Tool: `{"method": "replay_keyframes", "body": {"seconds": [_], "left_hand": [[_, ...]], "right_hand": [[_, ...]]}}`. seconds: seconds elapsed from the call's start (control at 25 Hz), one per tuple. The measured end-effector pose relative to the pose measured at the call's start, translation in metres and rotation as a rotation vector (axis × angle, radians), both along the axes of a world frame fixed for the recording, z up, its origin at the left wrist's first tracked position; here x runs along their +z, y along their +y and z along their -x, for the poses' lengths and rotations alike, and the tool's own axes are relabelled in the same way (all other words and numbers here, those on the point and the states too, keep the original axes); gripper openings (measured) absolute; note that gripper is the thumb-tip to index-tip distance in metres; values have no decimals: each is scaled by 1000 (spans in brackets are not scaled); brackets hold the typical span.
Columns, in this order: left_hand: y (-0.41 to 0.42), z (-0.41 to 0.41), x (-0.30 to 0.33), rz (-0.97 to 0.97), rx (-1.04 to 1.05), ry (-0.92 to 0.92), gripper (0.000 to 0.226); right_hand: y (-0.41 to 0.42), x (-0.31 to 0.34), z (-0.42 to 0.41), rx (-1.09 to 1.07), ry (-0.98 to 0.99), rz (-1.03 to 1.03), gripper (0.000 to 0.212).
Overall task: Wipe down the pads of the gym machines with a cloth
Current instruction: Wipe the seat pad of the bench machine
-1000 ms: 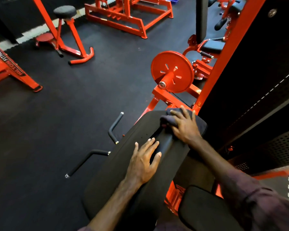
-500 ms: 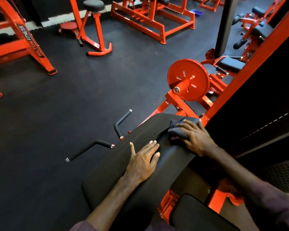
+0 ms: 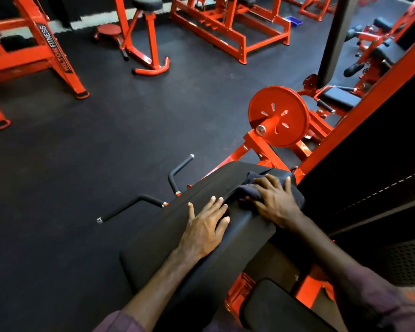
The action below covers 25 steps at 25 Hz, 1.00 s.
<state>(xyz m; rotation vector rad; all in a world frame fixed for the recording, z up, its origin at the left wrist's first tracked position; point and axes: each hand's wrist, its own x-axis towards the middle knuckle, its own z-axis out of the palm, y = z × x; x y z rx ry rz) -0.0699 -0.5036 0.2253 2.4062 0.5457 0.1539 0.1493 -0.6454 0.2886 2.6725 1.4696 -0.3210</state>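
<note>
Pressing down with flat, spread fingers, the right hand (image 3: 277,203) pushes a dark cloth (image 3: 249,188) onto the far end of the big black pad (image 3: 168,238). Beside it, the left hand (image 3: 205,230) rests flat on the pad, holding nothing.

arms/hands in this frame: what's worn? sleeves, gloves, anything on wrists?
Both hands bare: no gloves, rings, watch or bands visible on the left hand or right hand. Forearms bare too. Dull purple sleeves are pushed up: the left sleeve only shows at the bottom edge, the right sleeve covers the upper arm from about the elbow. No markings or logos visible on the fabric.
</note>
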Motion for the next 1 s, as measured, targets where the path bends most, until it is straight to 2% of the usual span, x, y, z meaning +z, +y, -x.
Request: {"method": "replay_keyframes", "body": {"seconds": [0.12,0.2,0.28,0.4,0.48,0.64,0.72,0.8,0.92,1.0], "left_hand": [[-2,4,-1,4,0,3,53],[-2,9,-1,10,-5,2,53],[0,14,-3,12,-2,-3,51],[1,27,-6,35,14,-3,51],[-1,36,-8,46,24,-18,52],[2,53,-8,2,34,3,49],[3,56,-7,-12,42,69,49],[2,53,-4,-23,50,73,50],[5,51,-6,-68,113,-11,50],[11,51,-5,-53,137,-4,48]], "right_hand": [[-14,-16,35,203,60,-15,78],[-11,-13,26,169,73,-1,80],[2,-4,25,39,60,8,76],[0,-13,54,145,67,-31,78],[-3,-12,61,210,78,13,76],[21,-5,52,119,81,38,70],[6,-14,66,258,170,-51,68],[-11,-10,61,367,198,-37,72],[6,0,38,217,125,49,82],[12,-1,54,233,140,13,83]]}}
